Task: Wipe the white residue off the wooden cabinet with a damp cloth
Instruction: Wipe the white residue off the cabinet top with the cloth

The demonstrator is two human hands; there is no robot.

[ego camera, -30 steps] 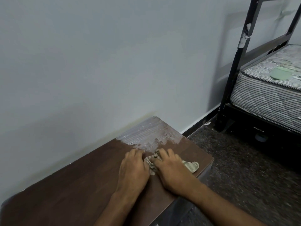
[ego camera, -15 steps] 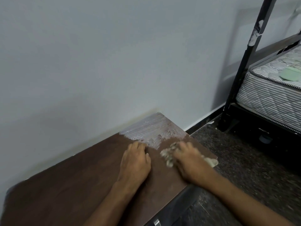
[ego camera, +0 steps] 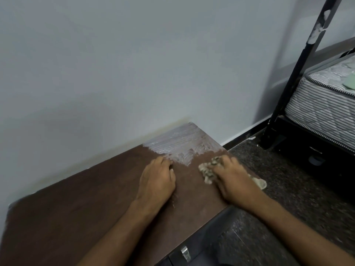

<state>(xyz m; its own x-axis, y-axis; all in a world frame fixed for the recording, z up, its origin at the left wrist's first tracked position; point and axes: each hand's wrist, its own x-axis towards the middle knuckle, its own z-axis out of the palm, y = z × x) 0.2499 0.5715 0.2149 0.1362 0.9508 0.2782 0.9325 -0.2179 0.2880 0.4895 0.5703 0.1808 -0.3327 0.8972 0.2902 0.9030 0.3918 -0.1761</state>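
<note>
Beige, crumpled cloth sits bunched under our right hand, whose fingers curl over it and press it onto the cabinet top; wads of it show at the fingertips, and a paler tail sticks out past the hand at about 4 o'clock, over the cabinet's right edge. Our left hand lies flat just beside it at 9 o'clock, palm down, fingers relaxed and holding nothing, its fingertips touching the near border of the residue.

We see the white residue as a streaky, smeared patch at 12 o'clock from both hands, filling the far right corner of the wooden cabinet. Its strokes run roughly along the wall, and its near edge is scalloped, with arcs biting into it. Elsewhere the dark brown top looks bare, save for a few faint white flecks by our left wrist.

Outward, the cabinet's far edge meets the grey wall, so the patch is boxed in at 12 o'clock. The right edge drops off just past the cloth at 3 o'clock to dark speckled floor. Toward 8 o'clock the top stretches wide and open. A metal handle shows on the cabinet front at 6 o'clock. Well apart at 2 o'clock stand a black bed frame and a striped mattress.
</note>
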